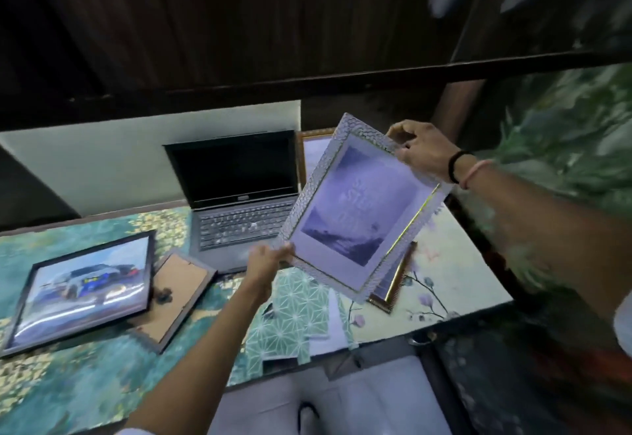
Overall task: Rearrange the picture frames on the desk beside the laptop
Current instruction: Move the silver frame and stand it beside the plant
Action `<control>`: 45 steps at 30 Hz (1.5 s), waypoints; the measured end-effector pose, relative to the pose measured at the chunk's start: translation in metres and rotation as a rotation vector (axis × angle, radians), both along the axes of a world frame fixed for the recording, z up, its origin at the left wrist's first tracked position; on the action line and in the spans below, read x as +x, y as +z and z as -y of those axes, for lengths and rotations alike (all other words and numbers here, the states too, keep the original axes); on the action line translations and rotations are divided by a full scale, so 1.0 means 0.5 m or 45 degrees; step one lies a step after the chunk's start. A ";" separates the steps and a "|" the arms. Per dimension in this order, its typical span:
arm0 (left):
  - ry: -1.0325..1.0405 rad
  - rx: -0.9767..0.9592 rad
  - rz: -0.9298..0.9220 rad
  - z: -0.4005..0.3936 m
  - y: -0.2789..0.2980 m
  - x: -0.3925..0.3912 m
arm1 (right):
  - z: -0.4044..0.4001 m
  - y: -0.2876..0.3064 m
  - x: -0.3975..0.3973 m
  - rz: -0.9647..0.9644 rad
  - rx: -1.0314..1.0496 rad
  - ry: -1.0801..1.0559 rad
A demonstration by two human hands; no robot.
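Silver-white and pebbled along its border, the textured frame [362,205] is up in the air between our two hands, tilted, with its purple-toned picture facing us. Our left hand [265,263] has its grip pinching the frame's lower corner, nearest us; our right hand [415,150] pinches the upper corner, thumb and fingers pressed onto the border. We wear a black band and a pink band [473,173] on the right wrist.

Below, the worktop [85,376] carries an open laptop [239,188] against its far edge, screen dark. Toward the left edge lies a black frame [82,289] face up with a car picture. Just beside it, to its right, a brown frame [178,298] lies face down, its cardboard backing showing, one corner close to the laptop. A gold-edged frame [393,282] lies flat near the right edge, partly hidden under the one we hold. Another gold frame [313,154] stands at the far edge, right of the laptop. Green patterned papers [297,318] lie near the front edge.
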State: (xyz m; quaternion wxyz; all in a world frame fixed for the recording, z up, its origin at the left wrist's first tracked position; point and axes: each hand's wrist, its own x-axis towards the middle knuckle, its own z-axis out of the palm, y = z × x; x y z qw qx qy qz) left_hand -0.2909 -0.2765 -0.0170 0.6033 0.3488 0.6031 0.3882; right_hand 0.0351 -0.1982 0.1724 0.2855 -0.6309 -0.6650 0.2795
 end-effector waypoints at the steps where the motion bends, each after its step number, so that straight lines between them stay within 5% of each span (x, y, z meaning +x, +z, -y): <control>1: -0.028 0.059 -0.118 -0.026 0.021 0.020 | -0.009 0.010 0.009 0.038 0.018 0.046; 3: -0.158 0.252 -0.261 -0.092 0.058 0.068 | -0.030 0.026 0.038 0.132 0.013 0.064; 8: -0.610 0.424 -0.066 -0.220 0.122 0.191 | -0.062 0.048 0.079 0.236 -0.029 0.072; 12: -0.599 0.300 -0.015 -0.274 0.110 0.259 | -0.088 0.035 0.129 0.279 -0.033 -0.006; 15: -0.535 0.276 0.007 -0.297 0.108 0.303 | -0.087 -0.012 0.200 0.486 0.137 -0.362; 17: -0.478 0.231 0.014 -0.317 0.100 0.320 | -0.063 -0.065 0.251 0.375 0.164 -0.630; 20: -0.450 0.197 0.051 -0.351 0.086 0.340 | -0.028 -0.169 0.319 -0.019 -0.156 -0.783; 23: -0.400 0.168 0.073 -0.386 0.078 0.378 | -0.034 -0.254 0.357 -0.229 -0.328 -0.663; 27: -0.360 0.199 0.058 -0.435 0.069 0.435 | -0.126 -0.345 0.387 -0.235 -0.245 -0.435; 31: -0.274 0.272 -0.067 -0.496 0.059 0.484 | -0.226 -0.387 0.440 -0.007 -0.226 -0.531; 39: -0.128 0.323 -0.643 -0.575 0.041 0.501 | -0.337 -0.429 0.440 -0.018 -0.029 -0.551; 45: -0.048 0.392 -0.745 -0.609 0.020 0.525 | -0.397 -0.468 0.455 -0.047 -0.029 -0.619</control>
